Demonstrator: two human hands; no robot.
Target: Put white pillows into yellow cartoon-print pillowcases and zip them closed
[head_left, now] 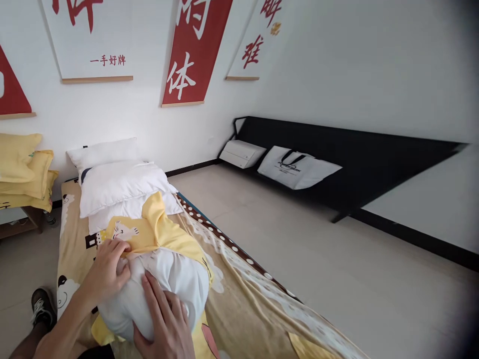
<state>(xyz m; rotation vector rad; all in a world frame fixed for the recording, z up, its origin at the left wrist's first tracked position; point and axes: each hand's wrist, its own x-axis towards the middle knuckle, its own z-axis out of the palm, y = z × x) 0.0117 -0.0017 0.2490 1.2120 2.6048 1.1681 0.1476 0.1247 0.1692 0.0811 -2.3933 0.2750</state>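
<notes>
A white pillow [174, 271] lies bunched on the bed in front of me, its far end inside a yellow pillowcase [174, 234] with a cartoon animal print. At the pillowcase's opening, the fingers of my left hand [108, 269] are curled over the fabric edge, with the thumb against the white pillow. My right hand [164, 314] presses on top of the pillow, fingers stretched forward and thumb spread to the left. More yellow fabric shows under the pillow's near side.
White pillows [123, 187] are stacked at the bed's head on a tan patterned sheet [232, 309]. Yellow pillows [24, 172] sit on a low cabinet at left. To the right, a black folding cot [310, 134] holds a white box [241, 153] and a white bag [295, 168].
</notes>
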